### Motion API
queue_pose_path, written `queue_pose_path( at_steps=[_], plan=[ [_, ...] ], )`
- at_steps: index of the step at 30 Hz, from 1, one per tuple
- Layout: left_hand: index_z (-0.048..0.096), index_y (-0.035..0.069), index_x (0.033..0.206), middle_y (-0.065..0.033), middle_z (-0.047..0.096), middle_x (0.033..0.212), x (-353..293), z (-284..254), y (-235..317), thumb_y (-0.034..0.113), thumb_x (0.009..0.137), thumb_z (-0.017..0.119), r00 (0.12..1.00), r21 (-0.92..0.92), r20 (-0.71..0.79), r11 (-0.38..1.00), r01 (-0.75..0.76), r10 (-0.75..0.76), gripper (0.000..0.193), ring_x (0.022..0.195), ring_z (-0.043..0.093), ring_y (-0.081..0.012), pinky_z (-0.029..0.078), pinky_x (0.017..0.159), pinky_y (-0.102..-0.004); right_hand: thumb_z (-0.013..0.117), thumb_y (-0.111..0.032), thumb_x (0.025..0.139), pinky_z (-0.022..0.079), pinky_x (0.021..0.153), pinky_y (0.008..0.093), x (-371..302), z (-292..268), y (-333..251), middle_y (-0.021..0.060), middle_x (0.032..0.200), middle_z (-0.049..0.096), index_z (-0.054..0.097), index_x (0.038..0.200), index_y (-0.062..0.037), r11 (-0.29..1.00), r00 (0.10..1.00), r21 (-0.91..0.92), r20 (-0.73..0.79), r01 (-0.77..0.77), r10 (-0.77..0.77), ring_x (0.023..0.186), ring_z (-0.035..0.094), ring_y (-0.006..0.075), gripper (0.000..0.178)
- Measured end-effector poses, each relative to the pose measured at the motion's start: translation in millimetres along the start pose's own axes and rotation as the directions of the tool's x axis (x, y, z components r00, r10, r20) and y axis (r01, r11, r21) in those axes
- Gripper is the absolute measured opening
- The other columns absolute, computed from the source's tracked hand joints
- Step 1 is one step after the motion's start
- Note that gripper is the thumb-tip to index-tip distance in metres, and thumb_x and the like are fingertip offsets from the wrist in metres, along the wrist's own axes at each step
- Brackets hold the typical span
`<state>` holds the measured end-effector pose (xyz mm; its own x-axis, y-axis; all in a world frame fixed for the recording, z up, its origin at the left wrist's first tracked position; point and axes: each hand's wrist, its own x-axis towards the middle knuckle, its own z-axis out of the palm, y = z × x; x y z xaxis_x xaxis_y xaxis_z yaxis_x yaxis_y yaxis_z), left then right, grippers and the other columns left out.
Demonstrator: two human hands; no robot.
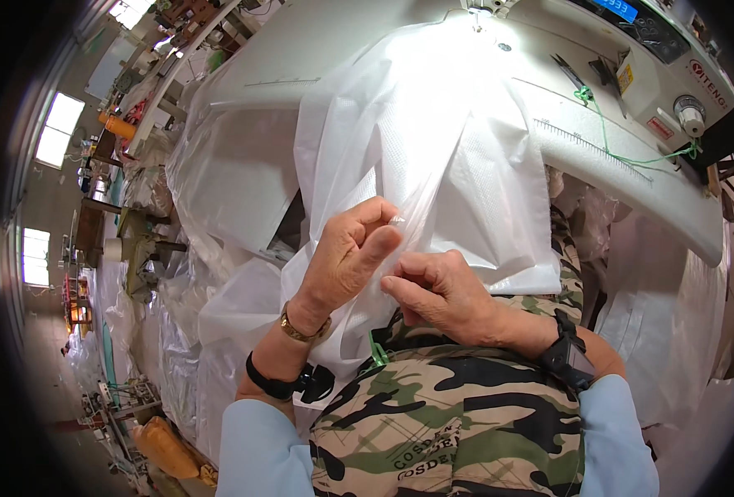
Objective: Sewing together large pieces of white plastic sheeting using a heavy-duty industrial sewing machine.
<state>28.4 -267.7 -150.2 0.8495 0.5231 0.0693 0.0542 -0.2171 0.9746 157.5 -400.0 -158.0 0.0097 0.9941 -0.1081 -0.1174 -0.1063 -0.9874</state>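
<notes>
A sheet of translucent white woven plastic (499, 190) drapes from the sewing machine's bed down over my lap. In front of it, my left hand (352, 253) is closed, with thumb and index finger brought together. A small shiny whitish bit (398, 220) shows at its fingertips; its kind is not clear. Close by on the right, my right hand (441, 294) is also closed, thumb against the curled index finger. Whatever it may pinch is too small or hidden to make out. Both hands are near the sheet's folds, below the bright machine lamp.
The white sewing machine (673, 91) stands at the upper right, its needle area (480, 21) at the top. Thread snips (570, 74) tied with green string (606, 137) lie on its bed. A green clip (379, 349) sits by my camouflage apron (450, 414). Piled clear plastic (181, 323) fills the left.
</notes>
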Motion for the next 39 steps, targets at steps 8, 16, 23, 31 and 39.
queue_pose_path(
  at_steps=[8, 16, 23, 31, 39],
  plan=[
    [0.065, 0.002, 0.086, 0.0063, 0.058, 0.073, 5.3, 4.7, 3.0, 0.015, 0.092, 0.067, 0.972, -0.237, -0.076, 0.951, 0.199, -0.223, 0.014, 0.067, 0.046, -0.0001, 0.036, 0.059, -0.0164, 0.061, -0.024, 0.095, 0.046, 0.056, 0.0248, 1.9, -6.1, 29.5, 0.0025, 0.074, 0.061, 0.058, 0.090, -0.0013, 0.988, 0.932, 0.121, -0.361, 0.092, -0.043, 0.063, 0.058, 0.0091, 0.024],
    [0.068, 0.000, 0.089, -0.0004, 0.067, 0.080, 4.2, -0.7, 15.4, 0.011, 0.091, 0.068, 0.949, -0.366, -0.075, 0.894, 0.260, -0.307, 0.011, 0.070, 0.057, -0.0035, 0.046, 0.063, -0.0185, 0.060, -0.031, 0.096, 0.044, 0.060, 0.0215, 32.1, -16.8, 68.2, 0.0026, 0.083, 0.062, 0.058, 0.106, 0.0001, 0.874, 0.982, 0.482, -0.188, 0.064, 0.031, 0.071, 0.058, 0.0091, 0.033],
    [0.067, 0.001, 0.087, -0.0009, 0.067, 0.079, 10.2, -18.1, 25.4, 0.007, 0.090, 0.067, 0.963, -0.383, -0.061, 0.897, 0.219, -0.261, 0.006, 0.068, 0.058, -0.0040, 0.047, 0.062, -0.0188, 0.055, -0.016, 0.090, 0.049, 0.065, 0.0316, 80.7, -1.8, 75.3, 0.0110, 0.077, 0.065, 0.063, 0.091, 0.0005, 0.994, 0.987, 0.109, -0.155, -0.017, 0.034, 0.069, 0.061, 0.0198, 0.018],
    [0.066, 0.003, 0.085, 0.0023, 0.064, 0.076, 13.4, -24.8, 40.2, 0.008, 0.087, 0.070, 0.975, -0.264, -0.149, 0.957, 0.121, -0.165, 0.006, 0.066, 0.055, -0.0029, 0.045, 0.061, -0.0179, 0.053, -0.014, 0.090, 0.051, 0.074, 0.0353, 74.9, -16.4, 27.2, 0.0197, 0.086, 0.066, 0.065, 0.098, 0.0014, 0.942, 0.988, -0.335, -0.139, 0.019, -0.070, 0.081, 0.066, 0.0254, 0.021],
    [0.065, 0.002, 0.085, 0.0022, 0.064, 0.076, 16.0, -15.6, 52.7, 0.004, 0.087, 0.069, 0.991, -0.070, -0.131, 0.997, 0.032, -0.041, 0.004, 0.069, 0.055, -0.0028, 0.044, 0.064, -0.0178, 0.055, -0.007, 0.090, 0.049, 0.082, 0.0360, 104.7, -30.2, 24.7, 0.0190, 0.117, 0.056, 0.047, 0.123, 0.0030, 0.853, 0.588, -0.044, -0.705, 0.521, -0.396, 0.108, 0.056, 0.0233, 0.035]
  ],
)
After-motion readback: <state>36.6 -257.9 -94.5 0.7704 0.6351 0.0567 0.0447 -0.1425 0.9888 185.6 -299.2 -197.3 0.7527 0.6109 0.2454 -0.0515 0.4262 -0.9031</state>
